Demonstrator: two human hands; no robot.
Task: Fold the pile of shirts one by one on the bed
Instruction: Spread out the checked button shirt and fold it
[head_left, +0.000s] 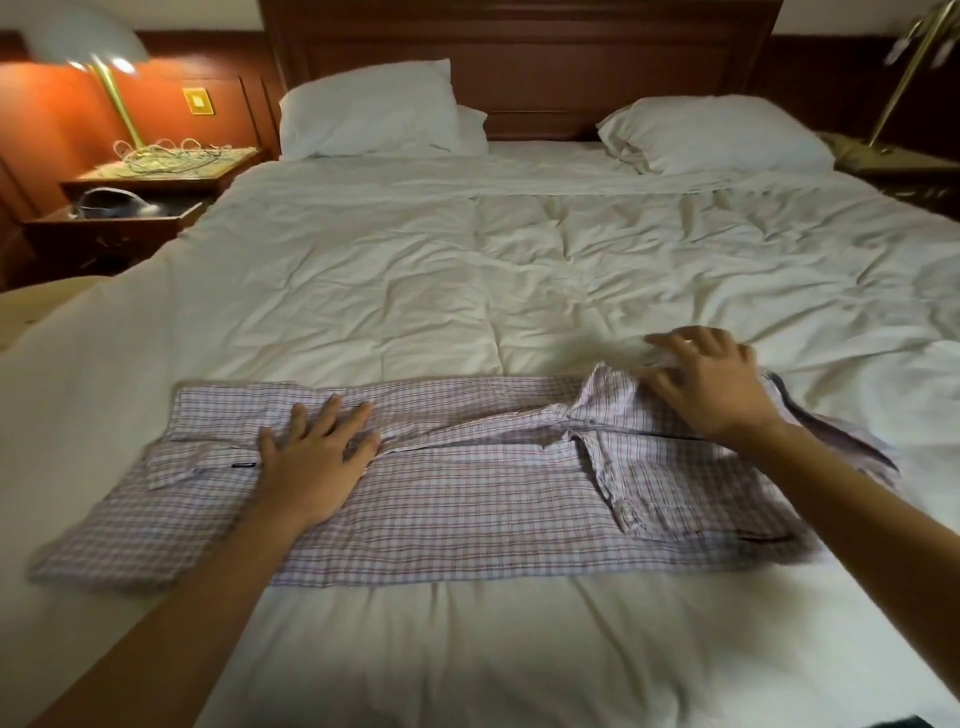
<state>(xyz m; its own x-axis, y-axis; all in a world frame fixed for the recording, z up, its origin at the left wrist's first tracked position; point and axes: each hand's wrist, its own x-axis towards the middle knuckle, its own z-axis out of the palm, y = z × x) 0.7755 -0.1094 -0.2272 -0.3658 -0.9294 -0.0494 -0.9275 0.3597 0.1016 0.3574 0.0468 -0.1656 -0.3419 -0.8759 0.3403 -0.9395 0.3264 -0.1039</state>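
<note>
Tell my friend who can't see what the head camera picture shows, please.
A person's left hand presses flat on a checked shirt spread sideways across a white bed, while the right hand touches its rumpled right end. White pillows lie by the wooden headboard, and a lit lamp stands on the nightstand at left.

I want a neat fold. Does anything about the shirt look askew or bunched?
Yes. The plaid shirt lies flat under the left hand, but its end by the right hand is bunched and raised, not smooth.
</note>
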